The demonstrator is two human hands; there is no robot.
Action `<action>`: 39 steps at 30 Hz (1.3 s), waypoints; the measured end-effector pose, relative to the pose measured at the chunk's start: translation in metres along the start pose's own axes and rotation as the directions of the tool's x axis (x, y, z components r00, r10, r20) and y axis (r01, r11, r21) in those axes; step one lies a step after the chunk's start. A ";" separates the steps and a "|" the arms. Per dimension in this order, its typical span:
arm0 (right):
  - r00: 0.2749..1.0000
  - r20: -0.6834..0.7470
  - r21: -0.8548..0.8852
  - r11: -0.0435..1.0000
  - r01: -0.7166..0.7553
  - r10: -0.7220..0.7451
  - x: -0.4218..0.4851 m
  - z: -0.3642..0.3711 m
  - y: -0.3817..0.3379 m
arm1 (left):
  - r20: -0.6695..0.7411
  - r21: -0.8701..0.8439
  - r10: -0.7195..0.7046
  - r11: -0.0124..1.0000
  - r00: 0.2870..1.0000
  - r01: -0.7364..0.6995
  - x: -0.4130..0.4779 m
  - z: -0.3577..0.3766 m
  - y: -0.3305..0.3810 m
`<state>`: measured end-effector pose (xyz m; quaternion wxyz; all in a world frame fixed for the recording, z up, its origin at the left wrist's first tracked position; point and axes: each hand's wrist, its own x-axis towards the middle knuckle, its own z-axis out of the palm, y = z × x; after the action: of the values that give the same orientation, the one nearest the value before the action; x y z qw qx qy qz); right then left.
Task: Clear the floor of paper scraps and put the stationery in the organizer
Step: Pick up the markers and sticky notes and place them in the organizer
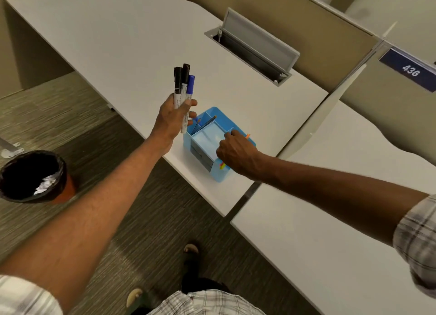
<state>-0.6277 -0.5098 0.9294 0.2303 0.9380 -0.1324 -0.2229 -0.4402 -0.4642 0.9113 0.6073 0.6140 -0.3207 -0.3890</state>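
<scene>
A striped grey-brown carpet [146, 220] and tan cubicle partitions [318, 29] frame a white table [118, 43] with an open cable hatch [254, 47]. Well to the left of the left grip [171, 120], a black-lined waste bin [35, 175] on the carpet holds crumpled paper scraps [46, 184]. Between both grips, near the table's front edge, sits the blue organizer [218, 175], two pencils [204, 125] leaning in its far compartment. The left grip clasps three markers [182, 85], long axes upright, caps up. The right grip [236, 153] rests over the organizer's right side, closed around orange and yellow sticks [223, 165] too hidden to identify.
</scene>
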 end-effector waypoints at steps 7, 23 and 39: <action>0.999 -0.028 -0.027 0.999 -0.032 0.031 -0.005 -0.009 0.003 | 0.011 0.000 -0.001 1.000 1.000 0.001 0.010 0.002 -0.001; 0.983 0.119 0.047 0.988 -0.145 0.139 0.006 -0.011 -0.020 | 0.055 0.017 0.045 0.999 0.997 -0.046 0.027 0.019 0.014; 0.979 -0.030 0.424 0.890 -0.170 0.201 -0.016 0.011 0.036 | 0.328 0.070 0.044 0.995 0.944 -0.071 0.097 0.030 0.021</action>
<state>-0.6524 -0.5394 0.9444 0.0486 0.9560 -0.2576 -0.1317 -0.4168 -0.5647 0.9252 0.5317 0.5557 -0.4498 -0.4540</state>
